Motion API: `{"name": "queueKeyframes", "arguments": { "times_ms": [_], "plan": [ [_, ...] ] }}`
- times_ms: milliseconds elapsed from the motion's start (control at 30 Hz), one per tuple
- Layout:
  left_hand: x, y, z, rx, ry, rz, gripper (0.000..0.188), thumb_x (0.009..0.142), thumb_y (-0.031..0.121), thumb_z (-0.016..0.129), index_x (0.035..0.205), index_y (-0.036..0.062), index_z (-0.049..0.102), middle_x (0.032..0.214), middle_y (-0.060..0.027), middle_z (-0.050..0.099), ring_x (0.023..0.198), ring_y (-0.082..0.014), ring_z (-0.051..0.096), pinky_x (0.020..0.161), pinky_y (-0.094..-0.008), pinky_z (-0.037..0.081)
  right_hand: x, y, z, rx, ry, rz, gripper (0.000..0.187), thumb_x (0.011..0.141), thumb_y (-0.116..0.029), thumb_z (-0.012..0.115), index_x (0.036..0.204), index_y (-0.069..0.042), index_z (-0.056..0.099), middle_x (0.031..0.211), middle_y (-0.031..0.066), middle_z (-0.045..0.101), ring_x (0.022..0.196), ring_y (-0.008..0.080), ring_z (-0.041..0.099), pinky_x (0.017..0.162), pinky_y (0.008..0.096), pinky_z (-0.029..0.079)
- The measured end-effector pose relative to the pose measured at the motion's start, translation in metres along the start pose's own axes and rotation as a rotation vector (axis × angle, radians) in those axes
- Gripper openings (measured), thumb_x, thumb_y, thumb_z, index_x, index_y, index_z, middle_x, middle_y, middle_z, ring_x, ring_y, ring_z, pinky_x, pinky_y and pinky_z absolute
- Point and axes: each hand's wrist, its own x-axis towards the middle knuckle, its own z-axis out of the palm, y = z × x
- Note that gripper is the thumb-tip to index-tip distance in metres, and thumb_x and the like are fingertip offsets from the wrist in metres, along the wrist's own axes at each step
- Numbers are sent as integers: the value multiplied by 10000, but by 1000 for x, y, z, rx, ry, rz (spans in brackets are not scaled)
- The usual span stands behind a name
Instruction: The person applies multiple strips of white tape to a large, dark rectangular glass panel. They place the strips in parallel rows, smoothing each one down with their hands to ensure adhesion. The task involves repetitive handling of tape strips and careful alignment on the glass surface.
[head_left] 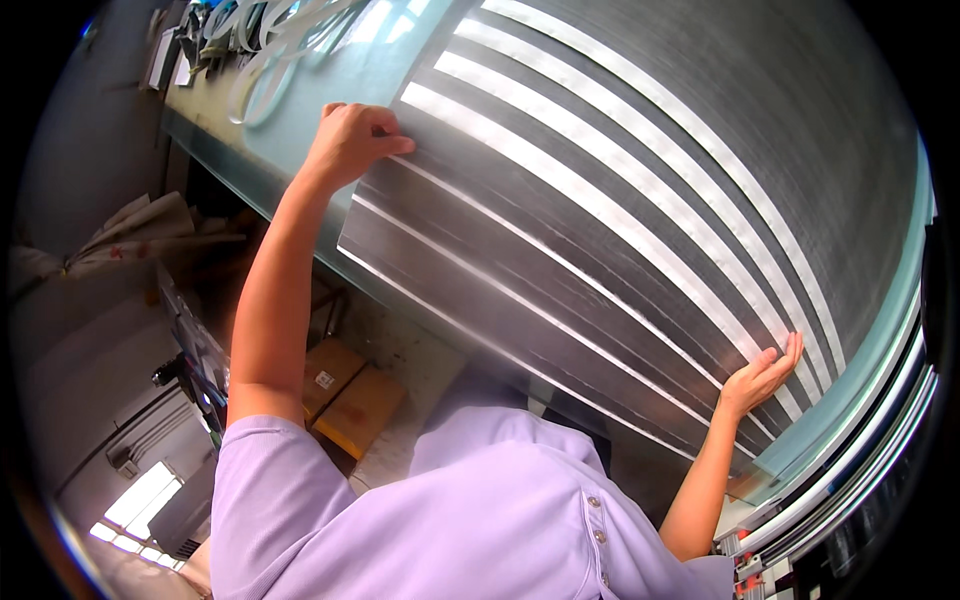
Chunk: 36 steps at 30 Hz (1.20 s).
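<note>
Left hand (350, 140) curled, gripping the stack of metal strips (560, 250) at its 10 o'clock end; right hand (765, 372) open-palmed against the 4 o'clock end. Long axis spans both hands on the glass table (330, 80).

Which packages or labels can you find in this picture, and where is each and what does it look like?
Box: floor under the bench, right of the left arm; flat, tan cardboard.
Label: on that box; small white square with dark print.
Second box: beside the first, nearer the person; tan, no label visible.
No screens or signs visible.
</note>
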Motion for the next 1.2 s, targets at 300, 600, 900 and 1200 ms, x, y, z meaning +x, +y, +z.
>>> {"name": "queueKeyframes", "arguments": {
  "times_ms": [300, 600, 900, 1200],
  "plan": [
    [-2, 0, 0, 245, 129, 2, 398, 727, 401, 816, 862, 72, 637, 740, -91, 655, 693, -266, 579, 947, -381, 325, 0, -7, -3, -28, 87, 2, 466, 1071, -268, 393, 1382, 76, 435, 1412, 233, 491, 1328, 395, 461, 1120, 471, 340],
    [-1, -32, -3, -78, 131, -72, 300, 782, 229, 806, 917, 41, 616, 759, -99, 623, 694, -285, 609, 603, -367, 453, 0, -7, -6, 41, 150, 44, 432, 1069, -294, 405, 1334, 39, 477, 1411, 237, 487, 1305, 390, 474, 1091, 473, 355],
    [-51, 243, 150, -371, 610, 546, 381, 895, 135, 607, 1273, 98, 586, 1302, -129, 562, 1260, -333, 484, 1064, -494, 317, 21, -145, 29, 207, 24, -183, 382, 943, -143, 534, 1317, -66, 543, 1469, 165, 463, 1402, 377, 374, 1123, 545, 281],
    [-34, 255, 159, 21, 470, 305, 699, 953, 490, 525, 1549, 185, 326, 1628, -183, 170, 1513, -395, 111, 1187, -605, 77, 13, -71, 12, -109, -66, -69, 633, 952, -412, 593, 1478, -110, 412, 1551, 198, 315, 1444, 438, 267, 1117, 599, 267]
  ]
}}
